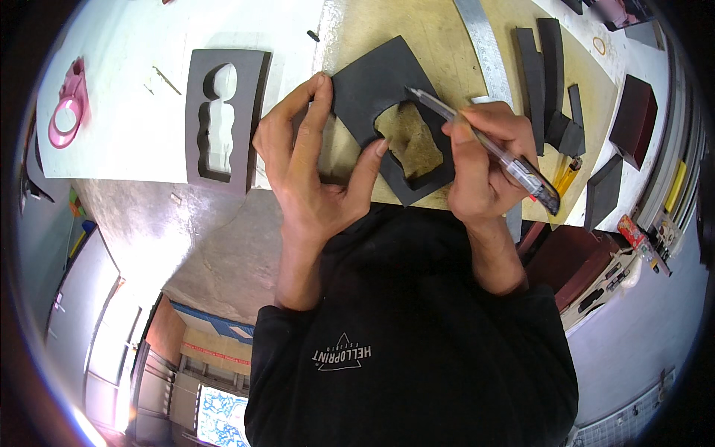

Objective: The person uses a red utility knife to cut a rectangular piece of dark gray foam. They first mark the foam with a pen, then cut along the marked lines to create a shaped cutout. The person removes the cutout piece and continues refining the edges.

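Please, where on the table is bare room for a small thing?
Bare: the white tabletop between the pink ringed object and gray cut-out block, nearer the person than thin scraps. Crowded: the right side, with dark strips, ruler and right hand.

The surface (134, 112) is white, and its near left edge stands over a floor (223, 253) of grey, smooth concrete. On this floor lies a strong white glare (it is so bright that some details are lost). In the near left part there is a brown panel (165, 328) and, closer, a bright pane (222, 416) with blue pattern. At the near right, a pale bluish wall (633, 350) can be seen.
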`<action>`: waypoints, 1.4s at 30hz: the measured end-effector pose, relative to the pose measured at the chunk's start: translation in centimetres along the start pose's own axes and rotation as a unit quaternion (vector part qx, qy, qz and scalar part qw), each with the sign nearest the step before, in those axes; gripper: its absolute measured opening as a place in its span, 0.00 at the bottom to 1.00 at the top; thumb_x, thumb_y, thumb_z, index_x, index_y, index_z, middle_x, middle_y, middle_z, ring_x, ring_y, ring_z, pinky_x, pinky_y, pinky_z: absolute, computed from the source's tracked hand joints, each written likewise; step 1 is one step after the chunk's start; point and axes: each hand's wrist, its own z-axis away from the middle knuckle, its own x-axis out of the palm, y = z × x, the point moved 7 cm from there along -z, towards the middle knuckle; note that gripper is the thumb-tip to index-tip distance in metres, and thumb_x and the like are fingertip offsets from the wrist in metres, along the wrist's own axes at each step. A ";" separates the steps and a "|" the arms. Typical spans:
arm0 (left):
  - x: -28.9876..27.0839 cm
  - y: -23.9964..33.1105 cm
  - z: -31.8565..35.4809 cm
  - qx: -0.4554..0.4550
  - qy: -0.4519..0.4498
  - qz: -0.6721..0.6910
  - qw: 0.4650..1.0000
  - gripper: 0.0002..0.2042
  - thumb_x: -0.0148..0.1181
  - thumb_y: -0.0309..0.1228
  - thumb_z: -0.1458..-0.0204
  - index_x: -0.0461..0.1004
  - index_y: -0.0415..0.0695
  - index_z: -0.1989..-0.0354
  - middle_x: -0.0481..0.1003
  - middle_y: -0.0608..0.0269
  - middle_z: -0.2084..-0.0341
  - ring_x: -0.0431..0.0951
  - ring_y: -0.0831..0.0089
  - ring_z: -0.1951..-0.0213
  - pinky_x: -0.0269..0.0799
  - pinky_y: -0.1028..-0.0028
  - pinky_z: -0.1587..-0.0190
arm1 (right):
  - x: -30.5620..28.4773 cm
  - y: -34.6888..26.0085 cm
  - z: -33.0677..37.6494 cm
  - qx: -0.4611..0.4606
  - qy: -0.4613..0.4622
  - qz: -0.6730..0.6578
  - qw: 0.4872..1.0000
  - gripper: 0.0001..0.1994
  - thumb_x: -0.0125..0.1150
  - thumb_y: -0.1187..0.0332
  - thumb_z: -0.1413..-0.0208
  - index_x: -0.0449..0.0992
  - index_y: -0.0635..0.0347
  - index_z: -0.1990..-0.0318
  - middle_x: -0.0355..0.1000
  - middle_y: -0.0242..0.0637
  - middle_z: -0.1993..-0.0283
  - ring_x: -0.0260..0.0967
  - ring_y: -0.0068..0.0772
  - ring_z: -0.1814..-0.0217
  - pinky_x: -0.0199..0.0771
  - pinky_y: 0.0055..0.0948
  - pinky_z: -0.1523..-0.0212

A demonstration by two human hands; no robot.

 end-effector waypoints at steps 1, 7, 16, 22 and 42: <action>0.0 0.0 0.0 -0.001 -0.001 -0.001 1.000 0.38 0.79 0.32 0.63 0.75 0.35 0.38 0.77 0.48 0.45 0.76 0.57 0.46 0.63 0.63 0.42 | -0.3 0.1 0.1 -0.005 0.012 -0.025 1.000 0.07 0.60 0.81 0.41 0.74 0.72 0.55 0.77 0.49 0.62 0.74 0.27 0.69 0.74 0.21 0.67; -0.2 0.1 -0.1 0.006 0.010 -0.006 1.000 0.38 0.80 0.35 0.61 0.75 0.35 0.38 0.77 0.51 0.49 0.75 0.58 0.49 0.64 0.63 0.43 | -0.9 -0.3 0.4 -0.007 0.049 -0.078 0.996 0.08 0.62 0.80 0.43 0.74 0.71 0.56 0.76 0.50 0.64 0.70 0.30 0.70 0.70 0.27 0.67; -1.7 1.5 3.2 -0.094 -0.031 -0.127 0.987 0.50 0.83 0.55 0.66 0.70 0.35 0.36 0.69 0.67 0.72 0.69 0.68 0.65 0.63 0.64 0.57 | -1.8 -1.7 1.5 0.067 0.014 -0.133 0.989 0.15 0.57 0.75 0.35 0.71 0.74 0.44 0.78 0.57 0.53 0.77 0.35 0.57 0.77 0.29 0.58; -2.9 1.7 1.7 0.015 -0.015 -0.038 0.999 0.49 0.83 0.43 0.64 0.67 0.34 0.32 0.71 0.51 0.52 0.73 0.56 0.50 0.69 0.57 0.43 | -0.5 -1.9 2.1 0.093 -0.044 -0.111 0.989 0.13 0.61 0.82 0.38 0.70 0.74 0.47 0.75 0.53 0.51 0.79 0.33 0.51 0.79 0.26 0.52; -1.8 -0.1 1.4 -0.008 -0.074 -0.005 0.997 0.43 0.81 0.36 0.70 0.74 0.42 0.37 0.72 0.55 0.47 0.70 0.55 0.47 0.61 0.58 0.43 | 5.1 -1.9 0.1 -0.031 -0.191 -0.010 0.981 0.07 0.67 0.78 0.45 0.72 0.67 0.64 0.76 0.44 0.70 0.65 0.18 0.79 0.61 0.20 0.78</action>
